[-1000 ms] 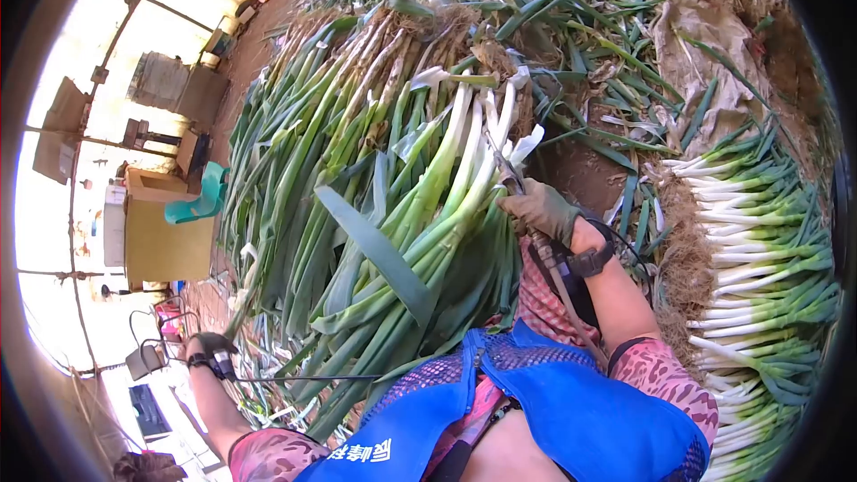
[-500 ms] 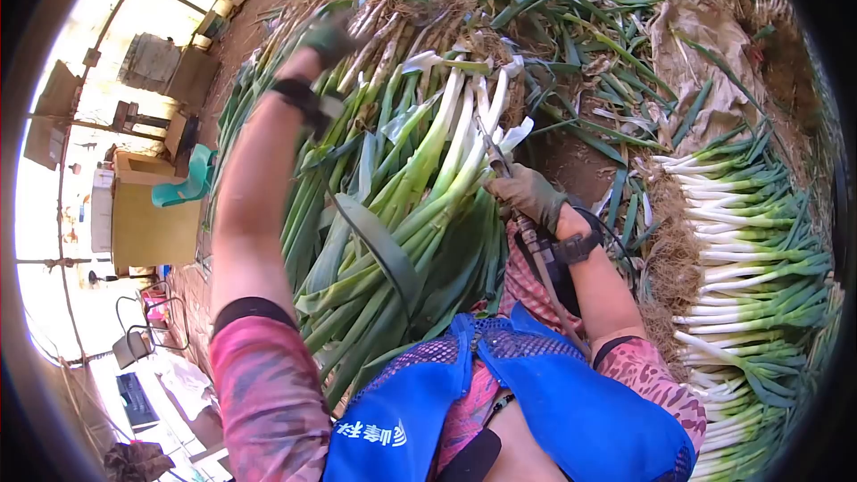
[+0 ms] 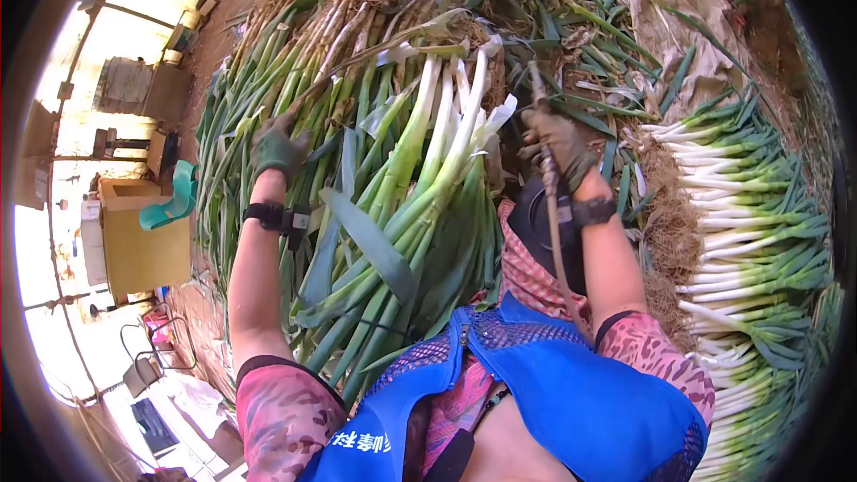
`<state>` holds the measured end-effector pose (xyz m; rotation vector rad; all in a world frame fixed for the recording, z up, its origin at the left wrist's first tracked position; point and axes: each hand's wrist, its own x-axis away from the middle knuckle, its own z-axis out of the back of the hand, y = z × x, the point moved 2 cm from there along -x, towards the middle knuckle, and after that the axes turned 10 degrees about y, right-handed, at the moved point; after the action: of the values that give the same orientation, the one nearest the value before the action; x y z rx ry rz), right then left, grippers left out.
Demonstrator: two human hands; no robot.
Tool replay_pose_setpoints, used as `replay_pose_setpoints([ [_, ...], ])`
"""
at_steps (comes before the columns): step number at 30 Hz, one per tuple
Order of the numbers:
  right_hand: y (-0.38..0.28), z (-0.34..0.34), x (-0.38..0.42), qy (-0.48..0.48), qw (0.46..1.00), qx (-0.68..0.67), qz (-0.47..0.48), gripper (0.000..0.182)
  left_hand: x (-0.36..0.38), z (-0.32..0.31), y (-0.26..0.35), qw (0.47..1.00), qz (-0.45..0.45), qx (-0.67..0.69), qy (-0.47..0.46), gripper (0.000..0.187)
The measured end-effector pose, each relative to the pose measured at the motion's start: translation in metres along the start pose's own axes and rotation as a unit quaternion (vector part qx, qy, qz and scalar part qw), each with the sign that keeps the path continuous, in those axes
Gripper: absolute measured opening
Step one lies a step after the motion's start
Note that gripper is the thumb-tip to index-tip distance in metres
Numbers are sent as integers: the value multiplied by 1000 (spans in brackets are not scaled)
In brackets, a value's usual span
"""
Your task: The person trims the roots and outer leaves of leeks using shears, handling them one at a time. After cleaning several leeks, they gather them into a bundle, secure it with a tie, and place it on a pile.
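My gloved left hand [image 3: 281,146] is over the left side of a heap of long green onions [image 3: 393,183]. A thin brownish stalk [image 3: 357,58] slants up and right from its fingers, which look closed on it; the grip is partly hidden. My gloved right hand [image 3: 561,145] is wrapped round an air blow gun [image 3: 536,85], its thin nozzle pointing up and away from me. The gun's hose [image 3: 558,254] runs down toward my vest. Between my hands, several thick onions with clean white ends [image 3: 464,112] lie across my lap, roots out of sight.
To the right lies a long row of white-stemmed onions [image 3: 723,241], their roots facing me. Loose leaves [image 3: 589,27] and a crumpled sack [image 3: 683,36] cover the ground ahead. A teal chair [image 3: 171,201], a yellowish cabinet [image 3: 147,245] and a metal-framed chair [image 3: 152,348] stand left.
My left hand has come back toward me and left from the root ends, with a stalk now trailing from it. My right hand has shifted slightly right and forward, turning the blow gun more upright.
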<state>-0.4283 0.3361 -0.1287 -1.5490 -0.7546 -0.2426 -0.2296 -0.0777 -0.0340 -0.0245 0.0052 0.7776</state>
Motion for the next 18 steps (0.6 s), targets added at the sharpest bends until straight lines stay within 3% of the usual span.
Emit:
replay_pose_setpoints([
  [1, 6, 20, -18, -17, 999, 15, 42, 34, 6, 13, 32, 994, -44, 88, -49, 76],
  [2, 7, 40, -29, -4, 999, 30, 17, 34, 14, 22, 65, 976, -88, 174, -98, 77],
  [4, 19, 83, -53, 24, 992, 126, -3, 41, 31, 23, 128, 898, -99, 332, -272, 97],
  [6, 39, 128, -71, 52, 955, 292, 8, 56, 39, -9, 175, 928, -135, 222, -268, 118],
  [8, 72, 171, -91, 87, 904, 419, -15, 64, 46, -24, 221, 918, -182, 38, -351, 138],
  [11, 120, 215, -108, 116, 875, 468, -41, 75, 21, -95, 232, 958, -66, 12, -279, 145],
  [12, 122, 221, -106, 110, 861, 493, -51, 81, 10, -109, 233, 955, -48, 11, -292, 148],
  [14, 148, 247, -123, 149, 841, 520, -27, 78, 7, -99, 232, 959, -43, 40, -276, 124],
  [16, 146, 246, -122, 163, 845, 510, 10, 77, -2, -82, 229, 938, -32, 30, -343, 92],
  [17, 122, 234, -103, 158, 858, 488, 34, 76, 2, -70, 220, 945, -54, 78, -313, 64],
  [18, 121, 236, -108, 166, 860, 482, 18, 77, -9, -91, 206, 936, -81, 82, -331, 61],
])
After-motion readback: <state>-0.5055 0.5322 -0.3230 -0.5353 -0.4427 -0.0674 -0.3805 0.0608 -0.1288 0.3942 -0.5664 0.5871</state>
